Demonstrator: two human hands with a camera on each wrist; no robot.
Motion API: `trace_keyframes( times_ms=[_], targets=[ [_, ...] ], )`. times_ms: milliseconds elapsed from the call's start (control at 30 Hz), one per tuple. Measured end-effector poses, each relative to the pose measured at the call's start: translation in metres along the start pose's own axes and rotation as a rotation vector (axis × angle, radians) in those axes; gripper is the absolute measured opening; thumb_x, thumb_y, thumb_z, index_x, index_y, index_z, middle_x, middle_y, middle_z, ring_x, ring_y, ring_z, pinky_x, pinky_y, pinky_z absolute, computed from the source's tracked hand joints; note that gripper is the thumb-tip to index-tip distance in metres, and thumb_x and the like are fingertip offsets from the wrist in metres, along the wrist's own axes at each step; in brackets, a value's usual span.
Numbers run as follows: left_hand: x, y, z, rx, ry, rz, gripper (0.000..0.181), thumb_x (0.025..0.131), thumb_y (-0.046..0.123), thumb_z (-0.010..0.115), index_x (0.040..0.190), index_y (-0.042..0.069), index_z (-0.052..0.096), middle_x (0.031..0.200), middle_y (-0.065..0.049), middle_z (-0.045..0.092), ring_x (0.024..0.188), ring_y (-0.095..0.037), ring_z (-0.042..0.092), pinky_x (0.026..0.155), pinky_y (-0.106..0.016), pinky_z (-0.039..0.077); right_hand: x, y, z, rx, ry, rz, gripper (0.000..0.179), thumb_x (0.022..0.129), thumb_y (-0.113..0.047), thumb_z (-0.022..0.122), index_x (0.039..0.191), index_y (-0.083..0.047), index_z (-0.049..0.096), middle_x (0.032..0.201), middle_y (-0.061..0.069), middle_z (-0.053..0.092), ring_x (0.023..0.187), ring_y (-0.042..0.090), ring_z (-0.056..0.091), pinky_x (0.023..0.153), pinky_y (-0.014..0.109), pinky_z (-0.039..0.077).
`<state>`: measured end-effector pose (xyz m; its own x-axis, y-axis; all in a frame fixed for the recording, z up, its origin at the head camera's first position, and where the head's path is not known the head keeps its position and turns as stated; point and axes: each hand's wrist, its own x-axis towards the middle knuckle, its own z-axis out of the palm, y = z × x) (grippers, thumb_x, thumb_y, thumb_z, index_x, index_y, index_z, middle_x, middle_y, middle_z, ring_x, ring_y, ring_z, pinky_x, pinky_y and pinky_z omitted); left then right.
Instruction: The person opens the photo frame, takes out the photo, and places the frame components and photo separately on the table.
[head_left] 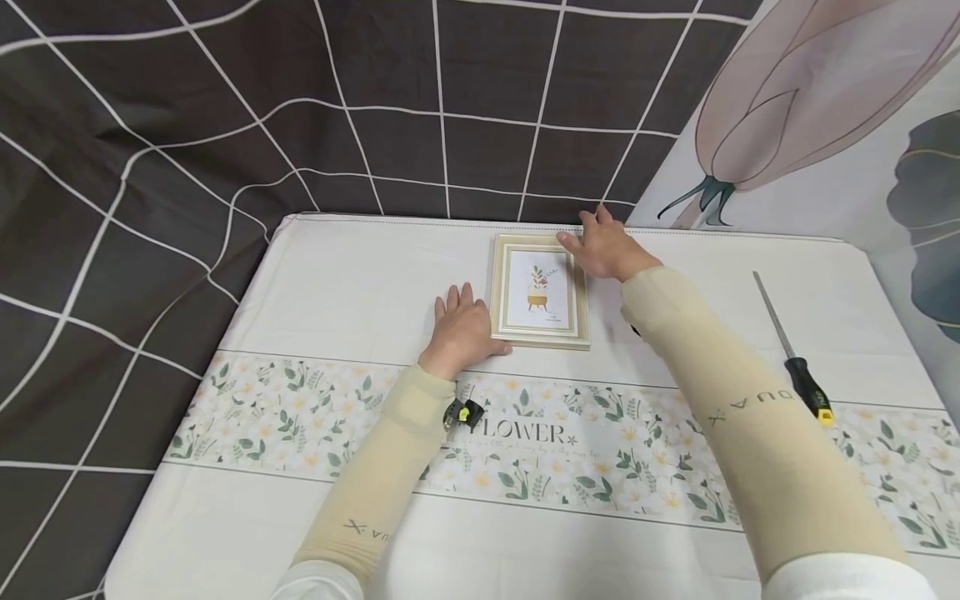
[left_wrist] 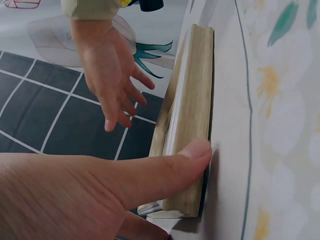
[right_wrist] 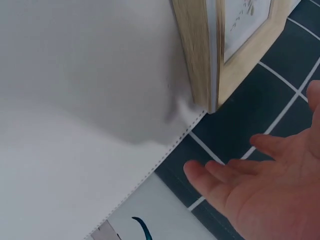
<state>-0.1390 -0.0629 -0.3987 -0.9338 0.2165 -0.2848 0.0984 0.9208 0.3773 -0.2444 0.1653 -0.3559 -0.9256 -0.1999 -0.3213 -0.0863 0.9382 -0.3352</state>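
A cream and gold picture frame (head_left: 542, 335) lies face up near the far edge of the table. Behind its front is a print of a potted plant (head_left: 537, 292). My left hand (head_left: 462, 333) rests at the frame's near left corner, fingers spread on the cloth. In the left wrist view, the left thumb (left_wrist: 170, 167) lies straight against the frame's wood-coloured side (left_wrist: 192, 110). Over the far right corner hovers my right hand (head_left: 606, 248), its fingers extended and holding nothing. The right wrist view shows its fingers (right_wrist: 212, 185) apart from the frame's corner (right_wrist: 210, 97).
To the right lies a screwdriver (head_left: 795, 358) with a black and yellow handle. The white tablecloth (head_left: 360, 283) has a floral band (head_left: 285, 408) across it. A dark checked cloth (head_left: 375, 83) hangs behind the table's far edge.
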Motion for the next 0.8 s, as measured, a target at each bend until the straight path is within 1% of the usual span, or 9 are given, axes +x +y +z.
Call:
trace_keyframes(
  times_ms=[100,200,367,500,633,800],
  targets=[
    [0.000,0.001,0.001,0.001,0.017,0.003,0.082,0.078,0.042,0.085,0.132,-0.014,0.057,0.160,-0.033,0.018,0.150,-0.048,0.008,0.121,-0.060,0.005,0.005,-0.003,0.000,0.001,-0.032,-0.012,0.081,0.106,-0.054,0.027,0.159,0.005,0.007,0.163,0.033,-0.004,0.147,0.055,0.007,0.119,0.062,0.012],
    [0.000,0.002,0.002,-0.008,0.033,0.003,0.074,0.078,0.039,0.086,0.126,-0.012,0.062,0.160,-0.033,0.020,0.150,-0.048,0.010,0.121,-0.060,0.007,0.009,-0.007,0.000,-0.019,-0.041,-0.030,0.080,0.106,-0.052,0.029,0.158,0.005,0.008,0.163,0.032,-0.003,0.147,0.056,0.007,0.119,0.063,0.012],
    [0.001,0.000,0.006,-0.017,0.061,0.003,0.067,0.077,0.036,0.087,0.121,-0.010,0.066,0.158,-0.032,0.025,0.150,-0.047,0.014,0.121,-0.060,0.010,0.016,-0.012,0.001,-0.041,-0.039,-0.025,0.079,0.106,-0.052,0.030,0.159,0.004,0.009,0.164,0.030,-0.002,0.148,0.054,0.006,0.119,0.063,0.015],
    [0.002,0.000,0.009,-0.025,0.079,0.011,0.061,0.077,0.035,0.088,0.115,-0.010,0.070,0.157,-0.032,0.028,0.149,-0.047,0.018,0.121,-0.060,0.012,0.020,-0.015,0.004,-0.054,-0.052,-0.022,0.078,0.107,-0.051,0.029,0.159,0.003,0.010,0.164,0.030,0.000,0.148,0.054,0.005,0.119,0.062,0.013],
    [0.001,-0.001,0.010,-0.039,0.089,0.015,0.057,0.076,0.033,0.088,0.111,-0.009,0.072,0.157,-0.032,0.028,0.149,-0.047,0.018,0.121,-0.059,0.012,0.021,-0.018,0.008,-0.056,-0.075,-0.031,0.079,0.106,-0.051,0.030,0.159,0.003,0.008,0.163,0.031,0.006,0.149,0.051,0.008,0.121,0.059,0.013],
    [0.000,-0.001,0.009,-0.054,0.095,0.016,0.050,0.077,0.032,0.088,0.103,-0.008,0.074,0.157,-0.030,0.030,0.149,-0.045,0.020,0.121,-0.058,0.012,0.022,-0.021,0.012,-0.067,-0.108,-0.007,0.081,0.105,-0.054,0.030,0.159,0.002,0.006,0.161,0.032,0.016,0.149,0.047,0.014,0.120,0.059,0.018]
  ],
)
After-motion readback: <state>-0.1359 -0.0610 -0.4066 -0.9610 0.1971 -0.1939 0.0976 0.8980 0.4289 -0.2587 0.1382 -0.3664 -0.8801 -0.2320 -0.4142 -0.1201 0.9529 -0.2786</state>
